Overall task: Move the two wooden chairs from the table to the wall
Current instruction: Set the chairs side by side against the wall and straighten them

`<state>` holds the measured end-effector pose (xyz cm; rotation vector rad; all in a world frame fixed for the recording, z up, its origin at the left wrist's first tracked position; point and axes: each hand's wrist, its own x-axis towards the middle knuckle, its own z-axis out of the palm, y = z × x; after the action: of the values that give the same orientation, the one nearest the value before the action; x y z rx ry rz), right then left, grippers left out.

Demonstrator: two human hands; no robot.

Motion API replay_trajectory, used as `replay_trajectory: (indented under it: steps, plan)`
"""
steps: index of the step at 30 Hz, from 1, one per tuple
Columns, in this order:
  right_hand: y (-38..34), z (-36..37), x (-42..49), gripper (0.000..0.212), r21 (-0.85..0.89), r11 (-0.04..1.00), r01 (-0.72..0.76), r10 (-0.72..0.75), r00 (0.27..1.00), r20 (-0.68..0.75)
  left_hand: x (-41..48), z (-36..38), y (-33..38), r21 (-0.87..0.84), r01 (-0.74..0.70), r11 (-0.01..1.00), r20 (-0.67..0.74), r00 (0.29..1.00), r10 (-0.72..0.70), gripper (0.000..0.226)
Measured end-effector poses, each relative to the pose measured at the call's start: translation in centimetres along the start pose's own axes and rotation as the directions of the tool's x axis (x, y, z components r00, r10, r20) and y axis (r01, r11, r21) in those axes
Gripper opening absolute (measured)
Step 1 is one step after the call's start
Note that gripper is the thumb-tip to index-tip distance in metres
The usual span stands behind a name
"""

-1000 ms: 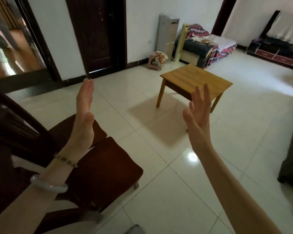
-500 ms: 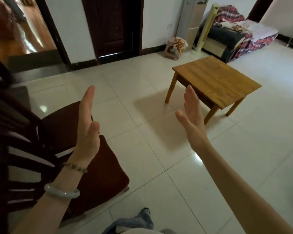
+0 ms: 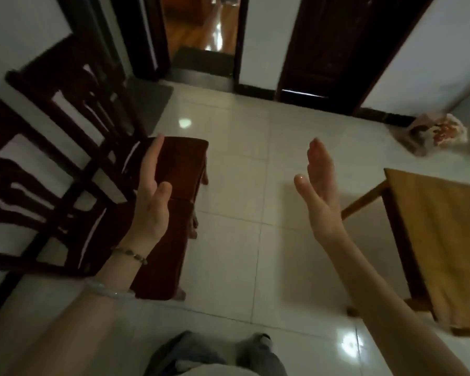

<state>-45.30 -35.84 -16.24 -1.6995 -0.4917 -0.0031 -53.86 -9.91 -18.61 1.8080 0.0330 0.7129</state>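
Note:
Two dark wooden chairs stand side by side against the white wall at the left. The far chair and the near chair both have reddish-brown seats and slatted backs. A low light wooden table is at the right. My left hand is held up flat, fingers straight, in front of the chair seats and holds nothing. My right hand is raised the same way over the bare tiles between chairs and table, also empty.
Pale glossy floor tiles lie between the chairs and the table. An open doorway and a dark closed door are ahead. A patterned bag sits by the far wall. My feet show at the bottom.
The view has swung left and downward: the chairs are now fully in sight at the left and the table has slid to the right edge. Both hands stay raised and empty.

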Motion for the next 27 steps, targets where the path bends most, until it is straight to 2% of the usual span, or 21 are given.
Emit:
replay_trajectory:
  steps: [3,6,8,12,14,16,19,23,27]
  plan:
    - [0.9,-1.7,3.4,0.073,-0.022,0.999,0.032,-0.028,0.984,0.176,-0.9,1.8,1.0,0.013,0.039,0.999,-0.147,0.988,-0.037,0.066]
    - [1.8,-1.4,6.8,0.071,0.009,0.998,0.066,-0.066,0.945,0.319,-1.2,2.1,1.1,0.006,0.138,0.990,-0.289,0.948,-0.131,0.075]
    - [2.6,-0.2,9.7,0.069,0.073,0.993,0.091,-0.114,0.900,0.421,-1.5,1.8,0.9,0.112,0.155,0.982,-0.387,0.916,-0.100,0.077]
    - [3.7,2.5,14.2,0.066,0.210,0.973,0.100,-0.199,0.822,0.534,-1.5,1.4,0.1,0.293,0.178,0.940,-0.464,0.886,-0.023,0.065]
    - [4.4,4.3,16.9,0.064,0.264,0.954,0.140,-0.272,0.770,0.577,-0.9,1.2,-1.1,0.300,0.213,0.930,-0.562,0.827,-0.008,0.057]
    - [4.8,6.1,19.7,0.062,0.295,0.941,0.163,-0.319,0.717,0.620,0.2,0.7,-1.8,0.253,0.257,0.933,-0.645,0.763,-0.036,0.060]
    - [5.1,8.1,23.8,0.062,0.337,0.935,0.108,-0.319,0.672,0.668,2.2,0.4,-2.6,0.355,0.285,0.890,-0.676,0.736,0.033,0.052]
    - [4.9,11.4,29.1,0.061,0.356,0.931,0.074,-0.324,0.613,0.720,5.4,0.1,-2.8,0.427,0.349,0.834,-0.697,0.714,0.058,0.061]
    - [5.0,16.4,33.6,0.066,0.359,0.931,0.067,-0.335,0.547,0.767,8.0,-1.0,-4.0,0.409,0.442,0.799,-0.775,0.630,0.048,0.076]
